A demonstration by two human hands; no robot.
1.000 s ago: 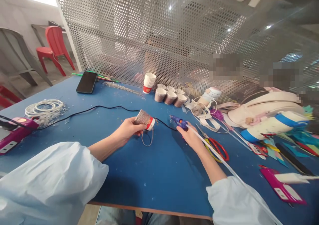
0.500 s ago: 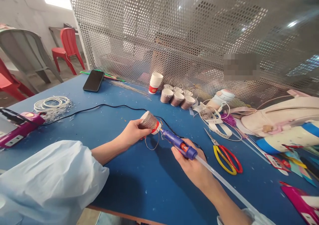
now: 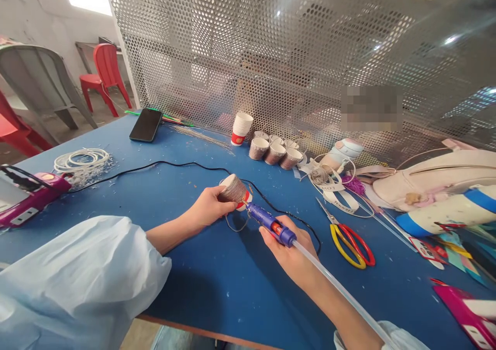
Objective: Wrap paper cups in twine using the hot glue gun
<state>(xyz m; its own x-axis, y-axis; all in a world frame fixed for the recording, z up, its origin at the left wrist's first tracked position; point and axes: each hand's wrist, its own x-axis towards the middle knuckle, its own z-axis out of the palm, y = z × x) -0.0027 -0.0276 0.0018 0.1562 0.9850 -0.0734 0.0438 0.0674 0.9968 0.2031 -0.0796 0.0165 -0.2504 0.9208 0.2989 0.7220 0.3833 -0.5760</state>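
On my feed the blue table (image 3: 217, 298) fills the lower half of the frame, and a perforated metal screen (image 3: 271, 56) spans the top. At centre frame the left hand (image 3: 207, 209) is closed around a string-wrapped cup (image 3: 233, 190), held on its side just above the tabletop. Just right of and below it, the right hand (image 3: 292, 254) is wrapped around a blue glue gun (image 3: 269, 226). Its nozzle is at the cup's red band, touching or just short of it; I cannot tell which. A clear glue stick (image 3: 341, 293) trails from the gun's back toward the lower right corner. A black cord (image 3: 155, 165) crosses the table behind the cup and curls under the gun. Scissors (image 3: 351, 239) lie right of centre.

My worries from here:
- The nozzle sits near the left fingertips, so a slip could burn them.
- The cord could tug the gun off line.
- The loose string loop (image 3: 234, 226) hanging below the cup could pick up stray glue
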